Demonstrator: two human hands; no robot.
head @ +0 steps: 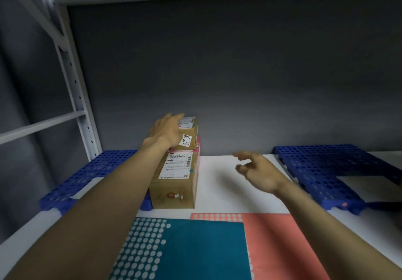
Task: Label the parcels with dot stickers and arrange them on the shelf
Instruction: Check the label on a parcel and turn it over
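Two cardboard parcels are stacked on the white shelf. The large lower parcel carries a white shipping label and a small teal dot. On top sits a small brown parcel with white labels and a teal dot, and a pink edge shows under its right side. My left hand grips the left side of the small parcel. My right hand hovers over the shelf to the right of the stack, fingers loosely spread, holding nothing. A teal dot sticker sheet overlaps a coral dot sticker sheet at the shelf's front.
A blue perforated plastic mat lies at the left of the shelf and another blue mat at the right, with a white sheet on it. A white metal upright stands at left. A grey wall is behind; another shelf is overhead.
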